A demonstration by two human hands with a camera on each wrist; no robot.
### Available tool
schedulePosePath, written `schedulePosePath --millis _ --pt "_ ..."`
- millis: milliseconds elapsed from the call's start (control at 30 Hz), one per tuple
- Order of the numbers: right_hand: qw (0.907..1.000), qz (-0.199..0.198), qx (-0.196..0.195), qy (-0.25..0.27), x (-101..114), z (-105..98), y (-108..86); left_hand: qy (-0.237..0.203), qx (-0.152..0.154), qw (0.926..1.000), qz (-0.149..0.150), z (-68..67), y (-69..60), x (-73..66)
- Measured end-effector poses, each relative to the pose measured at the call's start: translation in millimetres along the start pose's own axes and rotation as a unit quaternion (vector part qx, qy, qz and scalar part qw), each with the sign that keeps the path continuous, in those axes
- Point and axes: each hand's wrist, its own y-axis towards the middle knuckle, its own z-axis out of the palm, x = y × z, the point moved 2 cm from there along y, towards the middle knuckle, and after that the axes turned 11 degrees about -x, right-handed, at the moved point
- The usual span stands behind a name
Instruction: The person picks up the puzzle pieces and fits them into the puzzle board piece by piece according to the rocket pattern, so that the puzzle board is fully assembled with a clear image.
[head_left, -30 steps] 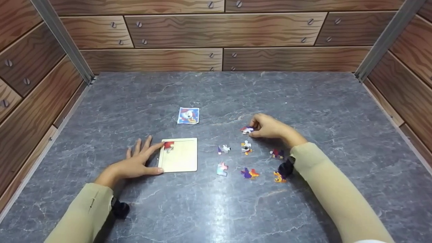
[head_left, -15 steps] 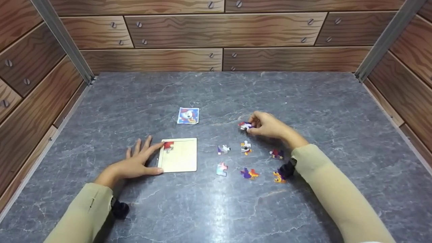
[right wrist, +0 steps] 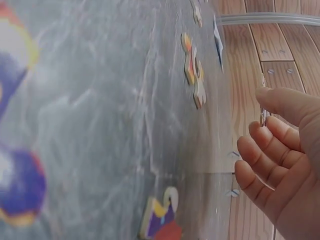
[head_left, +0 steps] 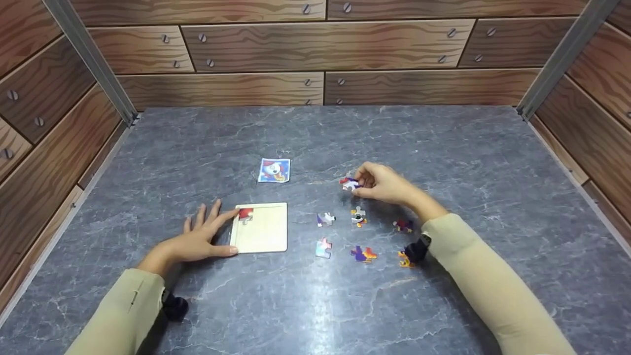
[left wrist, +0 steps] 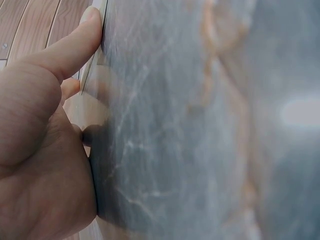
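Observation:
A square wooden tray (head_left: 263, 229) lies left of the middle of the table, a red and white puzzle piece (head_left: 245, 215) in its upper left corner. My left hand (head_left: 194, 240) touches the tray's left side with thumb and index finger, the other fingers spread. Up and to the right of the tray, my right hand (head_left: 387, 185) pinches a red, white and purple puzzle piece (head_left: 349, 184). In the right wrist view that held piece (right wrist: 263, 112) appears edge-on between thumb and fingers, off the table.
Several loose pieces lie right of the tray, among them a white and purple one (head_left: 326, 219), a pale blue and pink one (head_left: 324, 247) and a purple and orange one (head_left: 364, 254). Behind the tray is a small picture card (head_left: 274, 170). Wood-patterned walls (head_left: 315, 44) enclose the table.
My right hand has lifted the pinched piece and carried it a little to the left. The left hand has stayed at the tray.

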Motion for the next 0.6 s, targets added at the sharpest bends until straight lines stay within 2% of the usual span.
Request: schedulePosePath --millis 600 --pt "0.9995 -0.021 0.017 0.012 20.3 19.4 1.6 0.0 0.001 1.0 -0.004 -0.3 0.5 -0.1"
